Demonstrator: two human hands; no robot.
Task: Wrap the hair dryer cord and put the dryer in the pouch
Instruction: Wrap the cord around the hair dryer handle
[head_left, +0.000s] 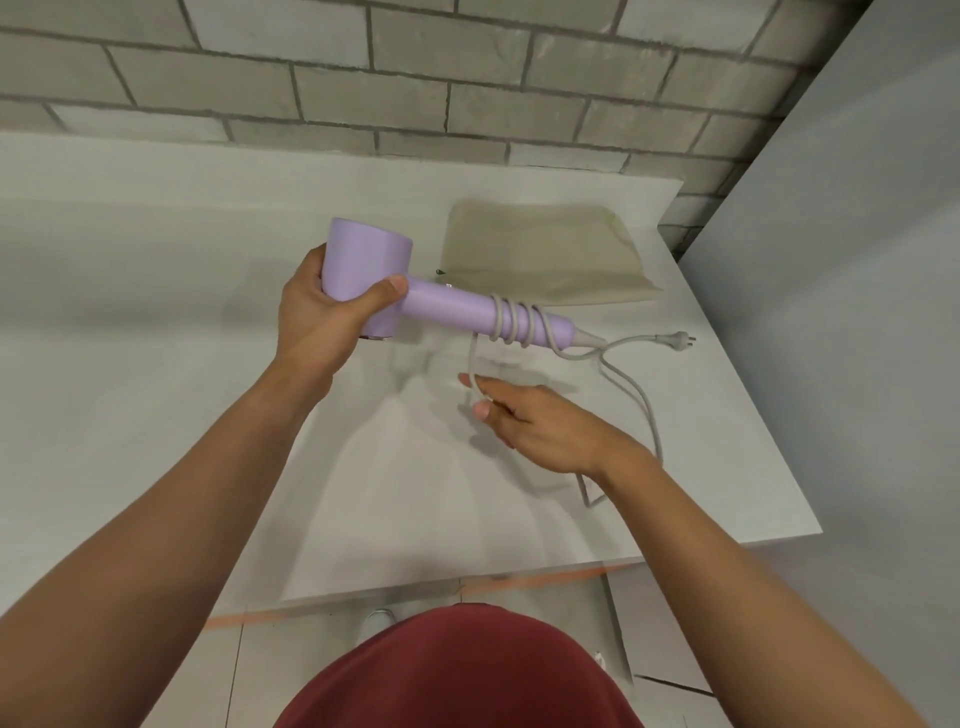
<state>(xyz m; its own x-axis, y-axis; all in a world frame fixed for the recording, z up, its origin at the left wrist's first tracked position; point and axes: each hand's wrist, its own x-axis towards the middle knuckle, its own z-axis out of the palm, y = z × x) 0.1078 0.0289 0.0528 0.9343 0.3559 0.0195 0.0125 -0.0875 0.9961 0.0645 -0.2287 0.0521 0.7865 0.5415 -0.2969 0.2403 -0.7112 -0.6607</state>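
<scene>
Ideally the left grip (322, 317) clamps the dryer (452, 306) steady — the right grip (545, 426), pinching the cord (511, 322), winds snug turns.

Head-worn wide-angle view, forward and steeply down, close over the table (156, 322)

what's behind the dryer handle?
The pouch, lying flat on the table. The dryer handle and its cord coils cover part of the pouch's near edge. Its contents can't be seen.
</scene>
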